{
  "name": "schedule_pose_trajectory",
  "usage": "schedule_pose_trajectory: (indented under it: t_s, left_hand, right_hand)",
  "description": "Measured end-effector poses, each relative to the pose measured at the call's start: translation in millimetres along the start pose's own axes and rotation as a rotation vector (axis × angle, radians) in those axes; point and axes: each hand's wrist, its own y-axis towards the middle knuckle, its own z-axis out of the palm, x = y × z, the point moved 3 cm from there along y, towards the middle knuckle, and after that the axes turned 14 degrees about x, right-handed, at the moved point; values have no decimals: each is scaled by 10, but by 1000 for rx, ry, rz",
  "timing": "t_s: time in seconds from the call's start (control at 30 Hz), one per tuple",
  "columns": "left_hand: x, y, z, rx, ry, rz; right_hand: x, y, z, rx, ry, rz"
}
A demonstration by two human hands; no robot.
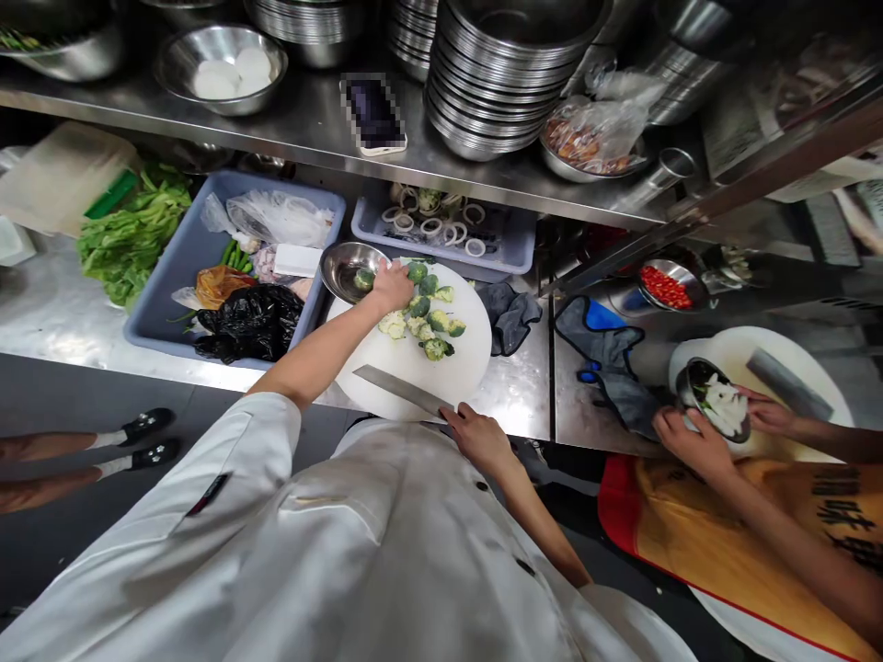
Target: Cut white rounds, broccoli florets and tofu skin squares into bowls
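Note:
My right hand is closed around the handle of a cleaver, whose blade lies flat across the near side of a round white cutting board. Above the far left of the board, my left hand reaches down with curled fingers; whatever is under them is hidden. Several cut green vegetable pieces with pale insides lie to the right of that hand and below it. A steel bowl touches its left side, with a green piece inside.
On the left stands a blue tub of bagged food beside leafy greens. Behind the board sits a tray with onion rings. Grey cloths lie at right, where a co-worker's hands hold a bowl. Stacked bowls fill the shelf.

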Motion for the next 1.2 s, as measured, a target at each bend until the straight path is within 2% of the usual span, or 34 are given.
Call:
schedule_pose_trajectory:
  t_s: [0.1,0.2,0.3,0.37,0.43,0.53,0.63,0.77,0.87,1.0,1.2]
  left_hand:
    - [-58,188,-16,93,-3,-97]
    - [-52,157,-65,97,-21,-101]
    - [-15,-85,-174,-82,-91,-15]
    - [48,-360,-236,-264,-238,39]
    - [125,-690,-220,-394,-437,97]
    - [191,-1169,5,-439,-666,192]
    - [165,-1496,425,-368,-715,196]
    - [60,-1640,1029,-275,-687,99]
    - [-2,-1634,1336,-279,-717,47]
    - [-50,-1637,1508,-355,-752,44]
    - [-128,-1678,1554,-385,-721,14]
  right_hand:
    - [23,53,-47,17,74,-18]
    - [1,88,-93,2,177,-42]
    - [-65,134,-119,-34,313,-110]
    - [-135,192,-140,-78,420,-170]
    - [-233,274,-180,-133,506,-194]
    - [-422,402,-276,-195,574,-145]
    - [-567,460,-386,-206,586,-94]
    - [-522,346,-422,-188,420,-27]
    - [-345,170,-319,-101,275,17]
    - [-118,-21,-188,121,186,20]
    - [80,-188,-319,157,150,52]
